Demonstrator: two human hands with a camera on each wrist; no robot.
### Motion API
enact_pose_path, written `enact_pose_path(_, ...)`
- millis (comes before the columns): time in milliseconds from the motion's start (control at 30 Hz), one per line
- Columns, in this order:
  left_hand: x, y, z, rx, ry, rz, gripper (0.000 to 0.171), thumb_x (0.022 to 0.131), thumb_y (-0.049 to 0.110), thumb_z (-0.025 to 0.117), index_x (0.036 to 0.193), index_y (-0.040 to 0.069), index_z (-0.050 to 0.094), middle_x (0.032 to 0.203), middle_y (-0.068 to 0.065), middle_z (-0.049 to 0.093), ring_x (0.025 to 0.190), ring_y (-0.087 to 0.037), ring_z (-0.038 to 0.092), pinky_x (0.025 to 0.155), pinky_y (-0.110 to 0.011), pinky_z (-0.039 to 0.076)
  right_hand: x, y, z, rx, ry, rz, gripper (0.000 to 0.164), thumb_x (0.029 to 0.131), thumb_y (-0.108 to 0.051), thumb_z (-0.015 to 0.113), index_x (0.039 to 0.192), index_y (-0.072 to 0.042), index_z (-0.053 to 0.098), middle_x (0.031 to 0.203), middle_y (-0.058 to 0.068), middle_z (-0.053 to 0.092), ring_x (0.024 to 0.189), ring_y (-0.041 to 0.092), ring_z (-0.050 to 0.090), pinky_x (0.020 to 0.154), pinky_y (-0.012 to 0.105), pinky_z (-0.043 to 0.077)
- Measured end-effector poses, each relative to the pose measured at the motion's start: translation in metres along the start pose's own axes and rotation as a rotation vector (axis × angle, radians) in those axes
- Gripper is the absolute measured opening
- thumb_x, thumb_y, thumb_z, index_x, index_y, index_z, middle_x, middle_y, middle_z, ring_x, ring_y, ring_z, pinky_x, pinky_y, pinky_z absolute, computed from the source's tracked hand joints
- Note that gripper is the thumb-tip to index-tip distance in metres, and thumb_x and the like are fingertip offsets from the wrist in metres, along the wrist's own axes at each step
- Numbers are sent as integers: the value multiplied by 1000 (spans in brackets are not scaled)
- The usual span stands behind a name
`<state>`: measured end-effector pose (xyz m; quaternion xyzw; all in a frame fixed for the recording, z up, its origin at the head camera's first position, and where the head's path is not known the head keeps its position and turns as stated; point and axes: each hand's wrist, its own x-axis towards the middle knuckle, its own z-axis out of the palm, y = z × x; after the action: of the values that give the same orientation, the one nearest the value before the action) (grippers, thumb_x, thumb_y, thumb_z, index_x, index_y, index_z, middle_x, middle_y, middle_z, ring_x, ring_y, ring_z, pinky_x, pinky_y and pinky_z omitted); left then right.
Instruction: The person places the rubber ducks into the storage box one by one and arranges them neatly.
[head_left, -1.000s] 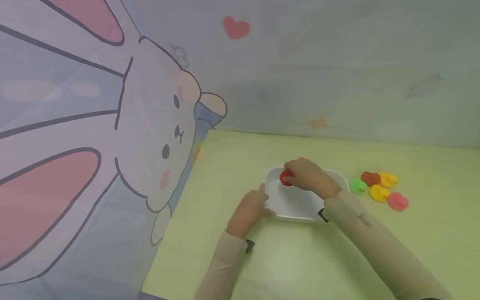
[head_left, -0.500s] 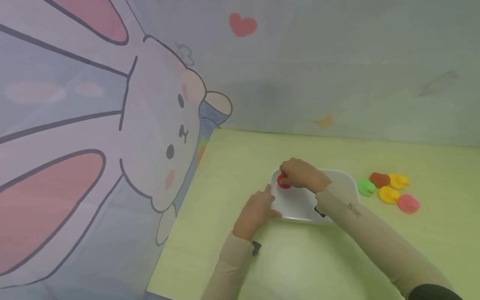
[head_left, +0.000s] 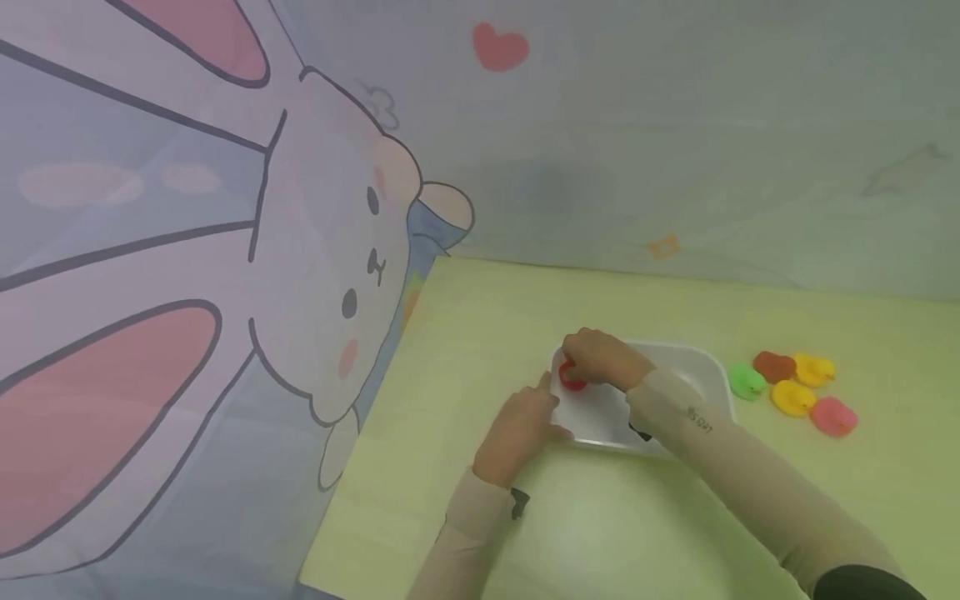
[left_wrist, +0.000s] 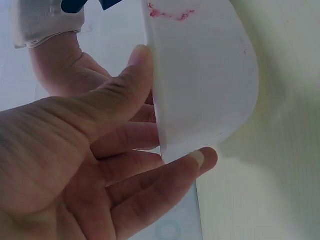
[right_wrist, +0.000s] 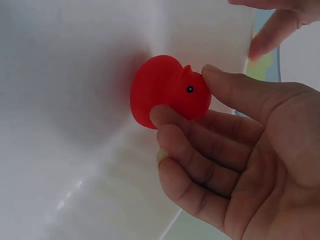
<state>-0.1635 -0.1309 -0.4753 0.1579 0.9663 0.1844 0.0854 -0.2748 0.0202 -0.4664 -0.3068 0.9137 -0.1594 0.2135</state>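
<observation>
My right hand [head_left: 606,358] pinches a red rubber duck [right_wrist: 155,92] between thumb and fingers, at the left end of a white tray [head_left: 598,417]. In the right wrist view the duck's dark eye and beak show, and its body is near the tray's inner corner; whether it touches the tray I cannot tell. My left hand [head_left: 519,429] holds the tray's left end, its thumb at the rim and a fingertip against the outer wall in the left wrist view.
Right of the tray, several rubber ducks sit in a cluster: green [head_left: 747,382], brownish red [head_left: 774,367], two yellow, with one at the front [head_left: 792,398], and pink [head_left: 833,417]. The pale green table [head_left: 480,317] meets a wall [head_left: 600,125] behind; a rabbit picture [head_left: 322,242] covers the left.
The head view has shifted, so the scene slides right. Within the tray, my right hand has moved the red duck slightly toward the left end. My left hand keeps its place on the tray.
</observation>
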Motion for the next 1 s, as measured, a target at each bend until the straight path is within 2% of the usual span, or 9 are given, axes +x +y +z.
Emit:
enact_pose_path(100, 0, 0, -1, 1, 12, -2, 91, 78, 30, 88, 143, -15, 43, 75, -4, 67, 66, -13, 49, 62, -26, 44, 1, 0, 1, -3, 6, -4, 6, 85, -2, 68, 83, -7, 71, 70, 1, 59, 63, 15, 50, 60, 28, 42)
enact_pose_path(233, 0, 0, -3, 34, 38, 17, 87, 78, 33, 88, 141, -12, 48, 87, -7, 72, 69, -15, 56, 65, -27, 47, 2, 1, 1, -20, 21, -9, 12, 85, -1, 68, 93, -7, 75, 72, 0, 59, 65, 16, 51, 62, 29, 43)
enact_pose_path(433, -3, -3, 1, 53, 62, 36, 81, 76, 36, 88, 136, -9, 57, 91, -12, 71, 66, -16, 56, 61, -27, 47, 2, 1, 9, 21, -10, -13, 20, 86, 2, 67, 98, -11, 78, 72, -3, 60, 65, 14, 52, 62, 27, 43)
enact_pose_path(633, -6, -3, 0, 54, 84, 41, 88, 74, 37, 89, 138, -11, 52, 77, -9, 68, 61, -14, 51, 59, -26, 45, 2, 0, 12, -20, 21, -27, 22, 84, -1, 65, 97, -13, 78, 73, -3, 59, 65, 14, 50, 61, 27, 42)
enact_pose_path(700, -6, -2, 0, 63, 86, 40, 87, 73, 38, 89, 137, -10, 54, 76, -9, 68, 61, -15, 53, 58, -27, 45, 0, -1, 11, -32, 28, -26, 23, 83, -1, 63, 95, -14, 77, 72, -3, 59, 64, 14, 50, 60, 28, 41)
enact_pose_path(900, -3, -3, 2, 79, 68, 7, 87, 75, 42, 88, 139, -6, 54, 90, -10, 73, 76, -22, 67, 63, -33, 51, -4, -3, 4, -70, 29, -33, 17, 83, -4, 60, 88, -13, 73, 66, -3, 54, 63, 15, 48, 60, 30, 40)
enact_pose_path(1000, -3, -3, 2, 76, 61, -12, 87, 74, 43, 88, 139, -5, 55, 94, -10, 74, 81, -25, 69, 65, -34, 52, -7, -3, 2, -73, 29, -29, 12, 85, -7, 62, 87, -14, 72, 67, -3, 55, 63, 15, 49, 60, 31, 41)
